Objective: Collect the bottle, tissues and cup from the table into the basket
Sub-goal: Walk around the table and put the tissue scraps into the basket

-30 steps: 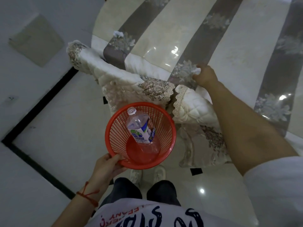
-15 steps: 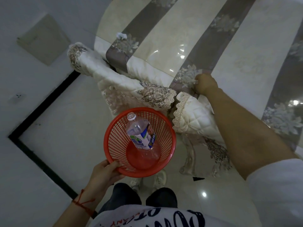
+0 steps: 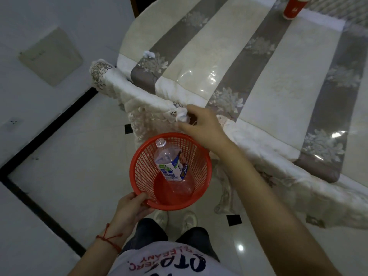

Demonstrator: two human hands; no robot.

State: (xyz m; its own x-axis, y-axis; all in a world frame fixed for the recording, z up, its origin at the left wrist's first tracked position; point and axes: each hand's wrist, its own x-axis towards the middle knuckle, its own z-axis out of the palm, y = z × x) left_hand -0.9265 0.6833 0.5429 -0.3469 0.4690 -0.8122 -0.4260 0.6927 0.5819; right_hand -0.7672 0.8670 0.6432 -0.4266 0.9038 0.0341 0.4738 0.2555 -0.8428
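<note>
A red mesh basket (image 3: 201, 156) hangs below the table edge, and my left hand (image 3: 132, 206) grips its near rim. Inside it leans a clear plastic bottle (image 3: 171, 166) with a white and blue label. My right hand (image 3: 201, 128) is just above the basket's far rim and pinches a crumpled white tissue (image 3: 182, 114). A second white tissue (image 3: 149, 54) lies on the table near its left end. The red cup (image 3: 294, 7) stands at the table's far edge, top right, partly cut off by the frame.
The table (image 3: 268, 80) wears a striped cream and grey cloth under clear plastic. A chair back with a white quilted cover (image 3: 127, 92) stands against its near edge. White tiled floor (image 3: 69, 156) with a black border lies to the left.
My right hand has lifted the tissue off the table and carried it back toward the basket. The view has tilted up, bringing the red cup into sight.
</note>
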